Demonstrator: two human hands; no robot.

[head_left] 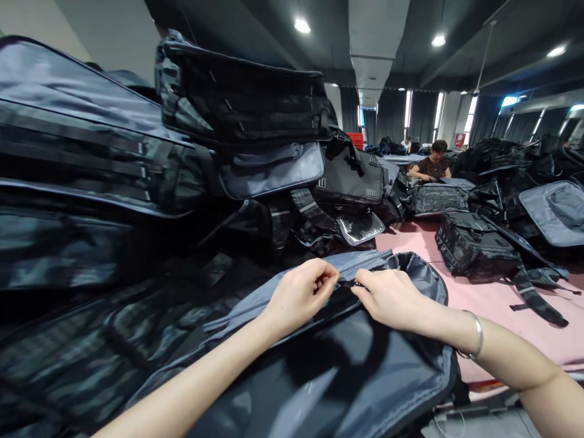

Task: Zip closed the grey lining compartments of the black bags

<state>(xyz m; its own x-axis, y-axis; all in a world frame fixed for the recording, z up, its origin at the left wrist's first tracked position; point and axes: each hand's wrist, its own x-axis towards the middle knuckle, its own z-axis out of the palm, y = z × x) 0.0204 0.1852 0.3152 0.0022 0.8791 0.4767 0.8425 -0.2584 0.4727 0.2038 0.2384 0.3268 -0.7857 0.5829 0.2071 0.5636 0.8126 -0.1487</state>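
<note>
An open black backpack with grey lining [347, 371] lies in front of me on the pink table. My left hand [301, 292] pinches the grey edge of the bag's opening with closed fingers. Right beside it, my right hand [387, 298] grips the same edge at a small dark zipper pull [350, 284] between the two hands. A silver bracelet [477, 334] sits on my right wrist.
A tall stack of dark backpacks [114, 170] fills the left side. More bags [474, 246] lie on the pink table [493, 298] to the right. A person [433, 164] sits at the far end of the table. The table's near edge runs at lower right.
</note>
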